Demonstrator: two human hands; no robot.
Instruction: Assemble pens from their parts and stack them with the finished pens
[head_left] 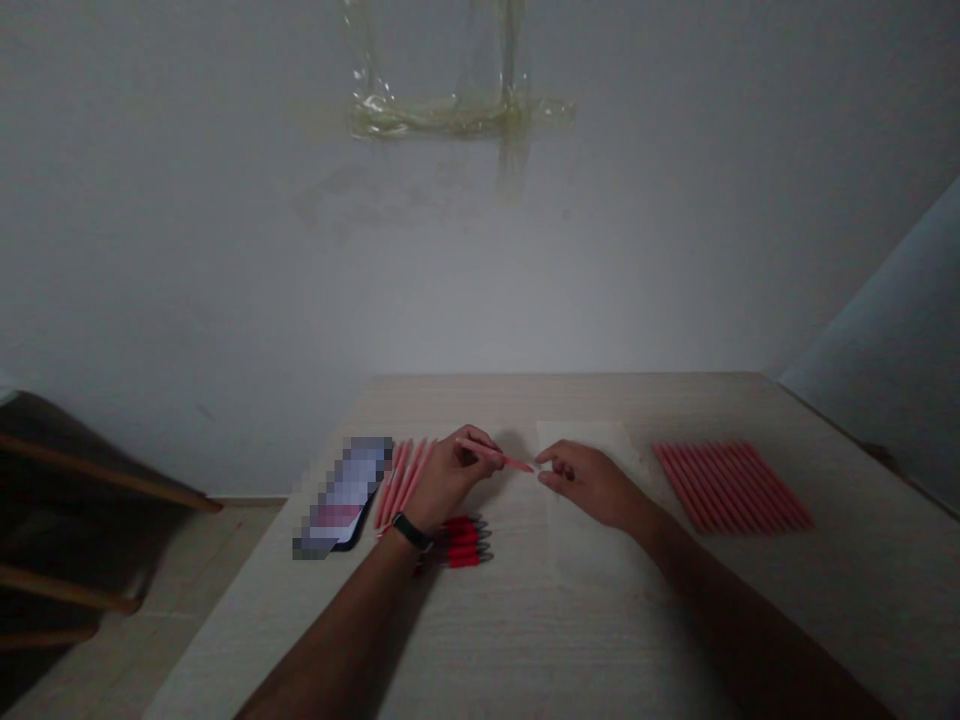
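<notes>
My left hand (452, 475) is closed around a thin pink pen barrel (504, 458) held level above the table. My right hand (586, 481) pinches at the barrel's right tip; whatever small part its fingers hold is too small to make out. Behind my left hand lie several more pink barrels (403, 476) in a row. Under my left wrist sits a small heap of red pen parts with dark tips (463, 541). A black band is on my left wrist.
A neat row of several pink barrels (729, 485) lies at the right of the light wooden table (525, 640). A white sheet (592, 440) lies under my right hand. A phone (343, 497) rests at the left. Dark wooden furniture (67, 500) stands off the table's left side.
</notes>
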